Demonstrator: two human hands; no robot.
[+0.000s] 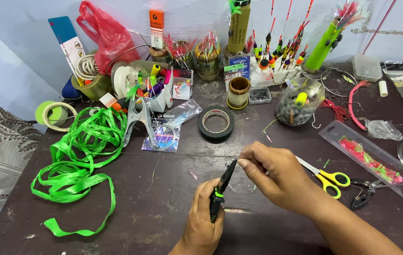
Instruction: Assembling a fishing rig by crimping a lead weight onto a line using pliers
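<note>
Gripping a pair of slim black pliers with green-trimmed handles (220, 186), the left hand (204, 219) is wrapping its fingers tightly round the handles, low in the centre of a dark, scuffed worktable (154, 208). The pliers are pointing up and slightly to the right, their narrow tip reaching the fingertips of the right hand (270, 172). The right hand is hovering just above and to the right of the gripping hand, its thumb and forefinger pinching together at the pliers' tip; whatever they are pinching is too small to make out.

Just to the right of the right hand, yellow-handled scissors (326, 177) are lying flat on the table, and beyond them a small black tool (364, 196) is resting. Further right, a long clear plastic pack of red and green lures (369, 158) is lying at an angle. Above the hands, a roll of black tape (216, 123) is lying flat. Well to the left of the grip, a loose tangle of bright green ribbon (81, 156) is sprawling across the table, with a roll of pale tape (53, 114) beyond it. Along the far edge, fishing floats (277, 54), a glass jar of sinkers (299, 101) and a red plastic bag (104, 35) are crowding against the wall.
</note>
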